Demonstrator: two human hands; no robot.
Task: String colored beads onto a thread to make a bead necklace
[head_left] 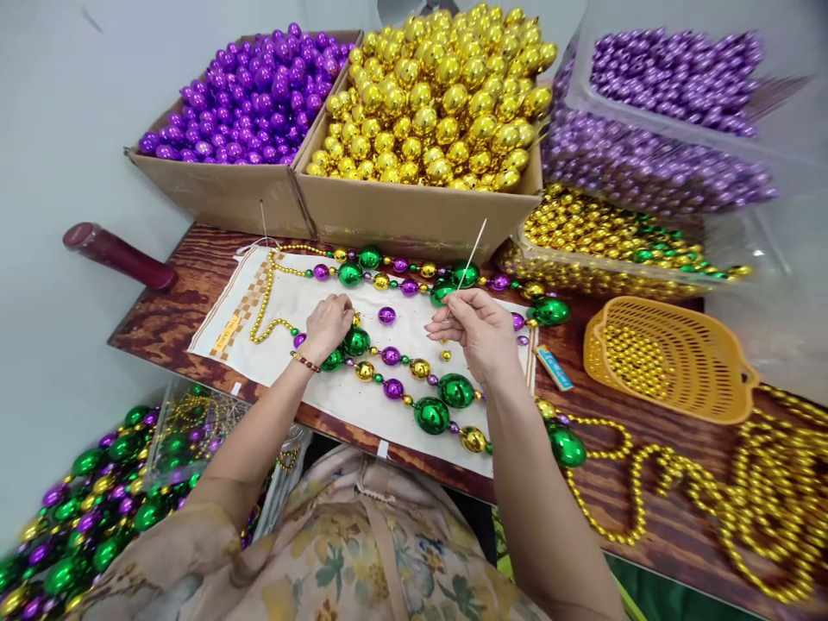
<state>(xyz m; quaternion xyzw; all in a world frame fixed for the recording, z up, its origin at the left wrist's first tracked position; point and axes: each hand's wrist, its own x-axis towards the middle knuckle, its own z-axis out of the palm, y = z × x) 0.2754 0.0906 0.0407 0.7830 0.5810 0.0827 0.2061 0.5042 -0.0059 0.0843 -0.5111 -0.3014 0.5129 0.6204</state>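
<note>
My right hand (475, 332) pinches a long thin needle (474, 250) that points up and away. Bent over the near bead strand, my left hand (329, 326) has its fingers closed; a small gold bead (356, 319) shows at the fingertips, but what they grip is hidden. Just beyond the wrist lies a big green bead (355, 341). Between the hands a loose purple bead (386, 316) rests on the white cloth (388, 423). Strands of green, purple and gold beads run along the cloth's far and near sides, including a large green bead (431, 415).
Behind the cloth stand a box of purple beads (242, 99) and a box of gold beads (440, 95). At right are clear bins (660, 164), a yellow basket (730, 379) and heaped gold bead chains (769, 509). A dark red cylinder (120, 256) is at left, finished-looking strands (84, 517) below it.
</note>
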